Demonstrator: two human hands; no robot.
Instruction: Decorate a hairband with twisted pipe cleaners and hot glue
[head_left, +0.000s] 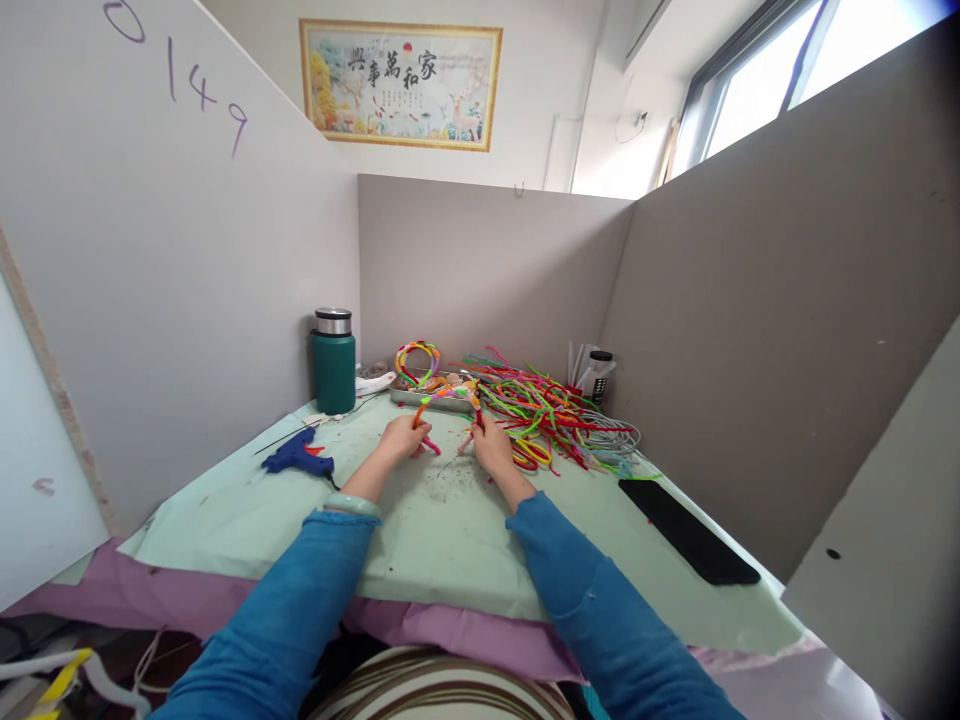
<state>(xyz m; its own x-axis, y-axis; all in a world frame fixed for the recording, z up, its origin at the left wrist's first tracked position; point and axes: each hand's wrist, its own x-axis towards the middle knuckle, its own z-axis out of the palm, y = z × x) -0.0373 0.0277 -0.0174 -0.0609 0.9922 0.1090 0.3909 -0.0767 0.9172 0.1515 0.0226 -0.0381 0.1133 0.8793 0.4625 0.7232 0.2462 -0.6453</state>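
Note:
My left hand (403,436) and my right hand (489,443) are both closed on the ends of a hoop wrapped in coloured pipe cleaner (447,402), which arches between them above the pale green mat (420,530). The left end of the hoop shows pink under my left fingers. A heap of loose coloured pipe cleaners (544,405) lies just to the right of my right hand. A second wrapped hoop (417,361) stands upright behind, over a metal tray (439,392).
A blue glue gun (298,457) lies to the left on the mat. A green flask (334,361) stands at the back left. A black flat object (688,531) lies at the right. Grey partition walls enclose the desk. White cable coils (619,433) sit beside the heap.

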